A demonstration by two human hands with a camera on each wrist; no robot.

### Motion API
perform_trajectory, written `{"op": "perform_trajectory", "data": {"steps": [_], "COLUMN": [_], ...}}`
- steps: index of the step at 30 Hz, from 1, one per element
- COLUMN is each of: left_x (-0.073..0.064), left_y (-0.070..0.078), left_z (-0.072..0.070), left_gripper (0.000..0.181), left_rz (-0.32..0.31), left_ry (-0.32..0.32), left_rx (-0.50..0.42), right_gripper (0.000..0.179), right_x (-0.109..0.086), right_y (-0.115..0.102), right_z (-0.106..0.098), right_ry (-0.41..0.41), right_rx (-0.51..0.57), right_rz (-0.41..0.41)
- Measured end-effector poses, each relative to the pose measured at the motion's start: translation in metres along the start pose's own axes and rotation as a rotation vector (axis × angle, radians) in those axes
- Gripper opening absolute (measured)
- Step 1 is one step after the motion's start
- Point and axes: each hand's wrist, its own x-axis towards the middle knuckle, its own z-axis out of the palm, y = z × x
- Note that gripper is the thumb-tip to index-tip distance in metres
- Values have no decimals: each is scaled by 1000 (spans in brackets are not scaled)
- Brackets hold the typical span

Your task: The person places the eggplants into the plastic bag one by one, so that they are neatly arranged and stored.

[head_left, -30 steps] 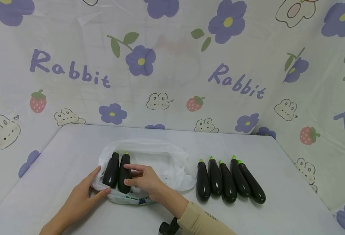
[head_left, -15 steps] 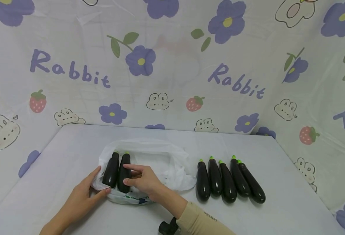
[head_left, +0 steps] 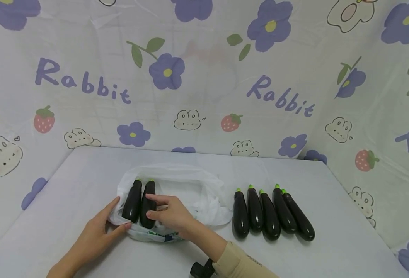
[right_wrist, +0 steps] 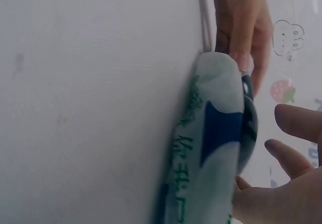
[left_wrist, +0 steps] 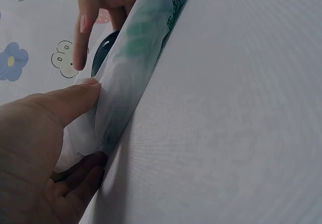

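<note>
A white plastic bag [head_left: 190,189] lies with its mouth spread on the table, and two dark eggplants with green stem ends rest side by side in its left part. My left hand [head_left: 94,235] holds the bag's near left corner, its thumb [left_wrist: 83,95] on the rim and the other fingers outside. Left of the pair is one eggplant [head_left: 132,202]; the other eggplant [head_left: 145,206] lies beneath my right hand [head_left: 173,212]. In the right wrist view, the spread fingers of that hand stand apart from the eggplant [right_wrist: 249,128].
Several more eggplants [head_left: 270,216] lie in a row on the white table [head_left: 343,216], right of the bag. A dark device [head_left: 201,269] shows by the right sleeve [head_left: 242,262]. Behind the table hangs a printed curtain [head_left: 204,96].
Both hands stay nearly in place. The right hand's fingers shift very slightly above the eggplant, and the two eggplants in the bag hardly move.
</note>
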Motion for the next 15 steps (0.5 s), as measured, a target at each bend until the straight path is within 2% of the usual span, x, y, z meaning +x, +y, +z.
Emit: {"op": "perform_trajectory", "data": {"steps": [7,15], "left_x": [0,0], "left_y": [0,0], "left_z": [0,1], "left_gripper": [87,88], "left_rz": [8,4], "left_ry": [5,-3], "left_rx": [11,9], "right_gripper": [43,26], "right_x": [-16,-52], "right_y": [-7,-14], "right_z": [-21,-61], "right_ry": [-34,-119], "right_rx": [-96,-180], "right_rz": [-36,-108]}}
